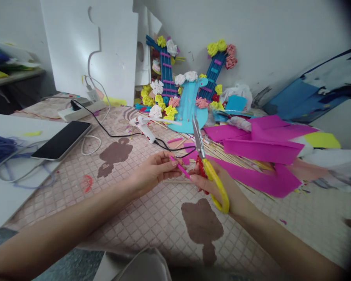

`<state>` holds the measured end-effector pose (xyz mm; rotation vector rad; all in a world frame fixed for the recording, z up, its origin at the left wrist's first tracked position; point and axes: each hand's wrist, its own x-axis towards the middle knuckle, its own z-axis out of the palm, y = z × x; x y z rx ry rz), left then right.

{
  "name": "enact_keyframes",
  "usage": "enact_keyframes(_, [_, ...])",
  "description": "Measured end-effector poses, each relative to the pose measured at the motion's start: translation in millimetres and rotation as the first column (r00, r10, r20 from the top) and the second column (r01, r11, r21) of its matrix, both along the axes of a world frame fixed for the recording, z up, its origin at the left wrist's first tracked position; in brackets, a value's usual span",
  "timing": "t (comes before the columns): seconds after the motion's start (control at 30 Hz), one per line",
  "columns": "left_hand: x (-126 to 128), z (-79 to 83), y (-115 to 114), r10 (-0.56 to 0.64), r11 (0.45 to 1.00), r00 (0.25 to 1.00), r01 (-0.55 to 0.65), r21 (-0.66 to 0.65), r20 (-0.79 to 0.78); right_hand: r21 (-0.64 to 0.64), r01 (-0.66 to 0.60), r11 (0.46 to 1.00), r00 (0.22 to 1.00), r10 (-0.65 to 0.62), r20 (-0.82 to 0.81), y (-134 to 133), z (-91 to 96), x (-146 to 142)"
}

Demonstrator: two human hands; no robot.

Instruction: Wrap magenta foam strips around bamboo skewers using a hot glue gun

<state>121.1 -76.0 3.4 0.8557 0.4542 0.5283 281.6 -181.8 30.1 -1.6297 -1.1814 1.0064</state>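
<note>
Between my two hands lies a thin pink stick [181, 168], slanting down to the right. The fingers of my left hand [160, 168] pinch its upper end. My right hand [215, 183] grips a pair of scissors [205, 156] with yellow and red handles, blades pointing up and away. The thumb and fingers of that same hand also touch the lower end of the pink stick. Just beyond my hands, a white glue gun [143, 128] rests on the table. Another short pink stick [174, 140] lies near its black cord.
Blue guitar-like craft pieces [190, 101] with paper flowers lean on the wall. Magenta sheets [263, 150] cover wooden sticks [222, 150] at right. A phone [62, 140], a power strip [82, 110] and purple yarn [0, 150] lie left. White boards [114, 50] stand behind.
</note>
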Motion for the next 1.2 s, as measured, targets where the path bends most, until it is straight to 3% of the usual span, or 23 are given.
enact_keyframes(0.23, [-0.8,-0.7,0.9,-0.018,0.999,0.998,0.021,0.043,-0.064,0.08,0.026,0.996,1.0,-0.025,-0.019,6.3,-6.9,1.5])
enact_keyframes(0.33, [-2.5,0.5,3.2,-0.061,0.967,0.982,0.103,0.235,-0.179,0.093,0.011,0.996,1.0,-0.009,-0.023,4.8,-7.7,0.7])
enact_keyframes(0.4, [-4.0,2.7,3.8,-0.054,0.871,0.967,0.167,0.463,-0.248,0.092,-0.012,0.996,1.0,0.013,-0.016,3.2,-7.1,-2.3])
enact_keyframes(0.47, [-5.3,5.1,3.3,-0.006,0.705,0.954,0.217,0.675,-0.301,0.083,-0.033,0.996,0.999,0.034,-0.015,2.2,-6.5,-4.8])
enact_keyframes(0.53, [-6.3,6.6,2.5,0.052,0.563,0.941,0.248,0.788,-0.334,0.085,-0.036,0.996,0.999,0.037,-0.017,1.9,-6.3,-4.7])
enact_keyframes(0.57, [-6.6,6.8,2.1,0.074,0.528,0.937,0.255,0.81,-0.343,0.093,-0.027,0.995,0.999,0.029,-0.016,2.0,-6.3,-3.5])
enact_keyframes(0.63, [-6.6,6.3,1.7,0.087,0.534,0.934,0.25,0.808,-0.347,0.109,-0.001,0.994,1.0,0.002,-0.009,2.0,-5.5,0.9])
enact_keyframes(0.8, [-4.6,3.4,1.4,0.011,0.664,0.944,0.24,0.708,-0.33,0.099,0.042,0.994,0.998,-0.047,0.044,-0.7,2.5,8.6])
enact_keyframes(0.9, [-3.4,2.1,0.3,-0.023,0.706,0.946,0.244,0.665,-0.323,0.125,0.04,0.991,0.999,-0.044,0.032,-3.1,6.2,5.7])
enact_keyframes(1.0, [-3.1,2.1,-0.8,-0.021,0.71,0.95,0.232,0.664,-0.31,0.17,0.062,0.984,0.998,-0.061,-0.008,-4.1,5.3,2.0])
enact_keyframes(1.2, [-3.4,4.9,-1.4,0.006,0.658,0.935,0.263,0.706,-0.354,0.211,0.059,0.976,0.998,-0.06,-0.002,-2.7,-2.2,1.5])
